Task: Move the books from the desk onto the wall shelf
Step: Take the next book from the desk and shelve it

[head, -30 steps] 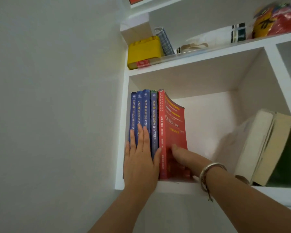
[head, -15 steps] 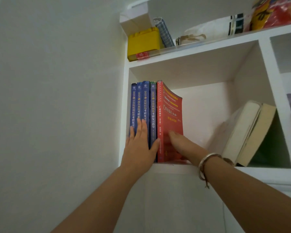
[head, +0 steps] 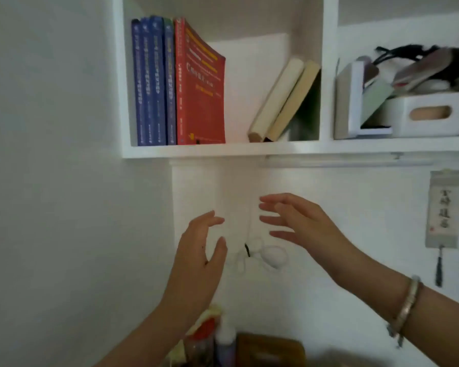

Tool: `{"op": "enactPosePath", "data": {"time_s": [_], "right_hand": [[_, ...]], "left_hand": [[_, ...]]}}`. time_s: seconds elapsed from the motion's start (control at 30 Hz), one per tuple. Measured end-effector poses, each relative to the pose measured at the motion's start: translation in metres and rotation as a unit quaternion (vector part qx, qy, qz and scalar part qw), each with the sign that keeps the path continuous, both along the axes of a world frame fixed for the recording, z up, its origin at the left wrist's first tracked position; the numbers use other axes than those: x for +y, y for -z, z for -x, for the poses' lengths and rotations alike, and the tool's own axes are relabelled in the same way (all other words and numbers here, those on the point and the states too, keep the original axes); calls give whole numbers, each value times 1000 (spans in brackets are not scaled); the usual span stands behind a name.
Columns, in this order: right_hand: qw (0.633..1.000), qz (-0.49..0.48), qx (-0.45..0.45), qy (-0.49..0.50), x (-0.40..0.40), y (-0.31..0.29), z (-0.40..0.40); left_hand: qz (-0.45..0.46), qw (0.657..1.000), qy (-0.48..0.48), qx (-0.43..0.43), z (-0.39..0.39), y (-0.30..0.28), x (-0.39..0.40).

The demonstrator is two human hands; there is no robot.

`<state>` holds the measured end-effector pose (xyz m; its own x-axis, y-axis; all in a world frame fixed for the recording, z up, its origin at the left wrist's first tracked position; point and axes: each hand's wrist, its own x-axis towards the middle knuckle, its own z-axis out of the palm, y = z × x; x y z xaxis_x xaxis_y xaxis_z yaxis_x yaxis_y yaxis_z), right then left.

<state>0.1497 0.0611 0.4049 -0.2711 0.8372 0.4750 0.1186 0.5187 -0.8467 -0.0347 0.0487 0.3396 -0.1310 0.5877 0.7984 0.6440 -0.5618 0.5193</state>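
Observation:
Several blue books [head: 154, 83] stand upright at the left end of the white wall shelf [head: 223, 151], with a red book [head: 200, 86] upright against them. Two pale books [head: 285, 100] lean against the compartment's right wall. My left hand [head: 199, 250] and my right hand [head: 300, 223] hang in the air below the shelf, palms facing each other, fingers loosely spread, holding nothing. A bracelet is on my right wrist.
The right compartment holds a white box [head: 429, 115] and a grey folder [head: 347, 102] with clutter on top. A small hanging scroll [head: 443, 210] is on the wall at right. Bottles [head: 224, 340] and a brown object [head: 270, 350] stand at the bottom edge.
Both hands have let go of the books and dropped below the shelf. The view has tilted down, so the shelf now sits at the top of the frame.

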Motion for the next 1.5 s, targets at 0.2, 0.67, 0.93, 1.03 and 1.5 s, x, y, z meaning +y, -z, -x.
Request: {"op": "enactPosePath", "data": {"time_s": [0.2, 0.67, 0.93, 1.03, 1.5], "right_hand": [[986, 134, -42, 90, -9, 107, -92], [829, 463, -246, 193, 16, 331, -221], [774, 559, -159, 252, 15, 359, -231], [772, 559, -105, 284, 27, 370, -243], [847, 522, -10, 101, 42, 324, -193]], "left_hand": [[150, 986, 80, 1, -86, 113, -9], [526, 841, 78, -99, -189, 305, 0], [576, 796, 125, -140, -224, 322, 10], [573, 800, 130, -125, -227, 326, 12], [590, 798, 108, 65, -206, 282, 25]]}}
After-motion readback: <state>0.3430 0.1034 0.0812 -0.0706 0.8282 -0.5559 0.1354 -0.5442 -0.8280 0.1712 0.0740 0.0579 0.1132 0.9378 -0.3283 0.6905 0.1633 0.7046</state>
